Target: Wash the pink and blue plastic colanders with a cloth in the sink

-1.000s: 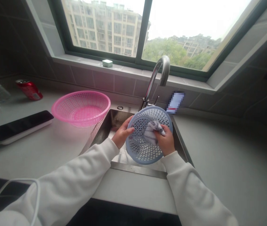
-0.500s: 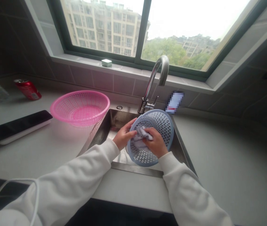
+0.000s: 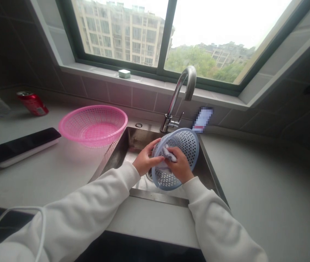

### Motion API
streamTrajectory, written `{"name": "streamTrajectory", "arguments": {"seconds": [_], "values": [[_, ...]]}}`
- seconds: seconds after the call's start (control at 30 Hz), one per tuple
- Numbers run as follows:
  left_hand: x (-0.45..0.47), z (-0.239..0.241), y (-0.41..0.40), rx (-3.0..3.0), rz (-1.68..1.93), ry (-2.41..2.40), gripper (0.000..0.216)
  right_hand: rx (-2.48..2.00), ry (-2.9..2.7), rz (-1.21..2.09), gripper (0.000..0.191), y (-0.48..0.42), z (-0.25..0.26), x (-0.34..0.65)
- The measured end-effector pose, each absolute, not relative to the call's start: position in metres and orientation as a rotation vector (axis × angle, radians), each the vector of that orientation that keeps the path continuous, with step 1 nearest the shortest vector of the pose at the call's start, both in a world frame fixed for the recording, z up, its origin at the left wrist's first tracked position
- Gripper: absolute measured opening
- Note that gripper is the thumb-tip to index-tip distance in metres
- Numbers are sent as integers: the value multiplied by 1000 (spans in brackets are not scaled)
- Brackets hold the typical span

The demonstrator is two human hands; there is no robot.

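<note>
Over the steel sink (image 3: 116,156) I hold a light blue perforated basket (image 3: 186,145), tilted on its side with its inside turned leftward. My left hand (image 3: 145,160) grips its left rim, fingers closed. My right hand (image 3: 179,165) is inside the basket, closed on a small grey-white cloth (image 3: 168,152) pressed against the basket's wall near the left rim. White sleeves cover both forearms.
A pink basket (image 3: 93,125) stands on the counter left of the sink. A black flat device (image 3: 21,145) and a red can (image 3: 32,103) lie further left. The chrome tap (image 3: 181,92) rises behind the sink, beside a blurred object (image 3: 202,118). A small box (image 3: 124,73) sits on the windowsill.
The blue basket has tipped from facing me to lying more on its side and lower in the sink. My right hand with the cloth has slid left toward the rim.
</note>
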State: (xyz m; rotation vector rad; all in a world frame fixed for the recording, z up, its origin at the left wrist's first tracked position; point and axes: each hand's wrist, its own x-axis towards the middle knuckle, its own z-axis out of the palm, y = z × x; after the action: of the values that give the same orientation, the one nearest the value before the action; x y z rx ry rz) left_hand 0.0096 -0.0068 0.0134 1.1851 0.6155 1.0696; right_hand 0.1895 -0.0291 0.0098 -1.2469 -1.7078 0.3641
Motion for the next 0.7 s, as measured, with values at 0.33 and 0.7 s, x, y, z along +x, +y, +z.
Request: {"name": "streamTrajectory", "arguments": {"seconds": [0.33, 0.7], "values": [[-5, 11, 16, 1023, 1121, 414, 74, -1498, -1309, -9, 25, -27, 17, 245], [-11, 16, 15, 901, 1064, 419, 68, -1526, -1259, 270, 31, -32, 23, 241]]}}
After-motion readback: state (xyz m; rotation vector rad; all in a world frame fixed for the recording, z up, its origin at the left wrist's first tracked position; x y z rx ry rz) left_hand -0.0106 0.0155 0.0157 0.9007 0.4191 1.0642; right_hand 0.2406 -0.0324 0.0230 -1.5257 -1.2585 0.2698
